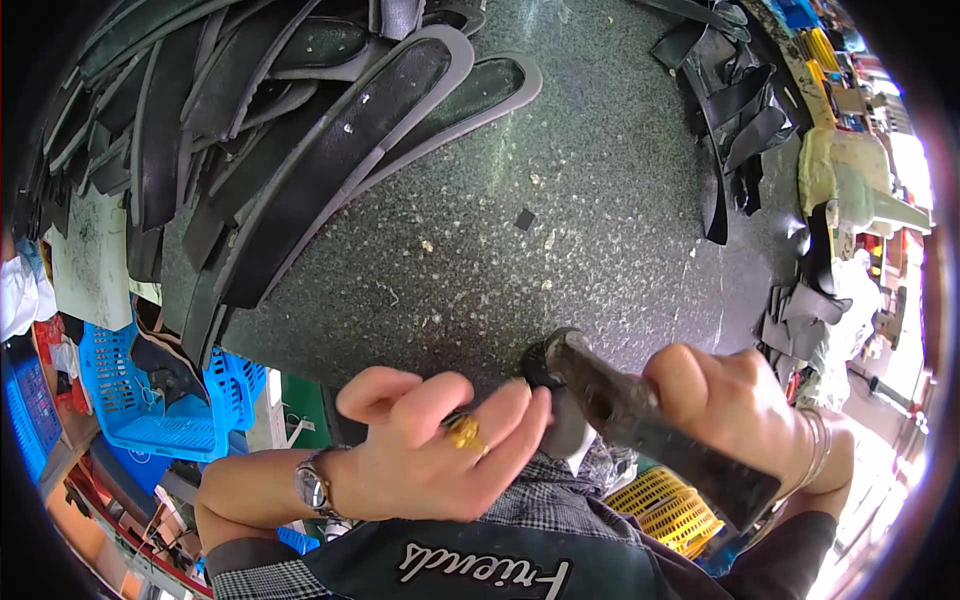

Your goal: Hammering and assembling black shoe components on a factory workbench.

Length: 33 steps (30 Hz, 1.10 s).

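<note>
My right hand is wrapped round a worn dark hammer. The hammer's rounded striking end is over the near edge of the table, and its handle is mostly hidden by the fist. Close to its left is my left hand, with the outer fingers curled and the forefinger and middle finger drawn together toward the hammer. A small grey rounded piece shows beside these fingertips, with a dark round part just above. The left thumb is hidden, so what it presses against cannot be made out.
Long padded black straps with grey edges lie heaped on the speckled table at the far left. Dark scraps are piled at the right, and a small black square lies mid-table. Below stand a blue basket and a yellow basket.
</note>
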Motion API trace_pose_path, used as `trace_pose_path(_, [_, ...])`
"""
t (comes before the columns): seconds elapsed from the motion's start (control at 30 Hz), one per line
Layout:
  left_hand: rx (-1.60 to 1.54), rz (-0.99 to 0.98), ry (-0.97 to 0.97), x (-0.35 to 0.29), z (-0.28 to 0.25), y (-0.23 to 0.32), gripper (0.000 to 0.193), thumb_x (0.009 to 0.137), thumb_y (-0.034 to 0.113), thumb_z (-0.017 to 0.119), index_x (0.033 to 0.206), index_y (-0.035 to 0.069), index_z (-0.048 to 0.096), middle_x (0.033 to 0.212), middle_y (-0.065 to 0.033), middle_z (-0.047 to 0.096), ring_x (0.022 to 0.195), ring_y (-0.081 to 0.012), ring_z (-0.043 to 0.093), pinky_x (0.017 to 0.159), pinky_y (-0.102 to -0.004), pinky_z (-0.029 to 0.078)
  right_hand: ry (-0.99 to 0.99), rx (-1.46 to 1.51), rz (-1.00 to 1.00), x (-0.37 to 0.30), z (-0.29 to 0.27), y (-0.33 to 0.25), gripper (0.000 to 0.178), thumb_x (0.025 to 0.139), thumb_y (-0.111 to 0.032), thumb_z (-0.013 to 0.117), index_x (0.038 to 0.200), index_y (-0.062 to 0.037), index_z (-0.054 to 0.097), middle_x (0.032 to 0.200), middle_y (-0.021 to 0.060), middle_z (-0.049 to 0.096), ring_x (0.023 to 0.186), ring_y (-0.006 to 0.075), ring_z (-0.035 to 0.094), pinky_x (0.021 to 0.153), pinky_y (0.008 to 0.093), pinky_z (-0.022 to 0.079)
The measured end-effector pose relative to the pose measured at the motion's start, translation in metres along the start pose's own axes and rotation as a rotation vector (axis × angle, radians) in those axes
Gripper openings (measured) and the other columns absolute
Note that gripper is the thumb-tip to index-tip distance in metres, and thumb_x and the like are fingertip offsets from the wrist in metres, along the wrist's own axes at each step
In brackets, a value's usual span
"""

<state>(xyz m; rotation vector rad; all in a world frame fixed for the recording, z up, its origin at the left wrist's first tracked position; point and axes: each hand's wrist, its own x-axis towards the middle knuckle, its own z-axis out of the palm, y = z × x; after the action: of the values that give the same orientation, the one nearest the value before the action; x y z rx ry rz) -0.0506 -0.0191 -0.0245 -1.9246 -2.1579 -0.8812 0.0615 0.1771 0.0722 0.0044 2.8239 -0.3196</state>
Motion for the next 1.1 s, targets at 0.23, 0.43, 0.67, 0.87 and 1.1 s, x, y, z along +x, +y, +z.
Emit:
trace_pose_path(0.23, [0.022, -0.045, -0.027, -0.007, 0.005, 0.004, 0.026, 0.064, 0.023, 0.070, 0.090, 0.024, 0.073, 0.100, 0.0113, 0.058, 0.086, -0.0206, 0.036, 0.077, -0.0412, 0.026, -0.100, -0.033, -0.050, 0.008, -0.009, 0.002, 0.019, 0.076, -0.014, 0.066, 0.079, -0.0036, 0.050, 0.061, 0.0038, 0.046, 0.046, 0.0161, 0.055, 0.035, 0.0305, 0.043])
trace_pose_path(0.43, [0.014, -0.072, -0.074, -0.007, 0.000, 0.006, 0.027, 0.069, 0.023, 0.073, 0.096, 0.018, 0.072, 0.103, 0.0043, 0.057, 0.098, -0.0218, 0.038, 0.079, -0.0441, 0.027, -0.030, -0.184, 0.129, 0.009, -0.009, -0.014, 0.021, 0.073, -0.017, 0.068, 0.077, -0.0089, 0.049, 0.060, 0.0042, 0.046, 0.041, 0.0149, 0.051, 0.033, 0.0330, 0.040])
trace_pose_path(0.67, [-0.057, -0.155, -0.158, -0.005, -0.008, 0.014, 0.037, 0.065, 0.032, 0.075, 0.099, 0.018, 0.071, 0.105, 0.0049, 0.055, 0.101, -0.0233, 0.036, 0.081, -0.0455, 0.028, 0.067, 0.049, 0.195, 0.001, -0.020, -0.007, 0.027, 0.081, -0.026, 0.070, 0.076, -0.0106, 0.049, 0.059, 0.0042, 0.051, 0.043, 0.0245, 0.055, 0.038, 0.0381, 0.044])
trace_pose_path(0.87, [-0.026, -0.155, -0.098, 0.000, 0.000, 0.014, 0.029, 0.066, 0.030, 0.082, 0.092, 0.021, 0.071, 0.094, 0.0092, 0.056, 0.095, -0.0252, 0.037, 0.078, -0.0454, 0.026, -0.028, 0.452, 0.142, -0.011, 0.000, 0.027, 0.021, 0.086, -0.016, 0.065, 0.094, -0.0071, 0.048, 0.066, 0.0129, 0.057, 0.057, 0.0375, 0.063, 0.048, 0.0438, 0.049])
trace_pose_path(1.1, [-0.279, -0.471, -0.007, 0.023, 0.006, 0.010, 0.064, 0.062, 0.017, 0.090, 0.115, 0.006, 0.057, 0.109, -0.0071, 0.056, 0.105, -0.0272, 0.040, 0.093, -0.0436, 0.029, 0.530, 0.285, 0.475, -0.043, 0.019, 0.062, 0.013, 0.088, 0.000, 0.066, 0.085, -0.0019, 0.054, 0.061, 0.0055, 0.050, 0.047, 0.0137, 0.046, 0.046, 0.0279, 0.038])
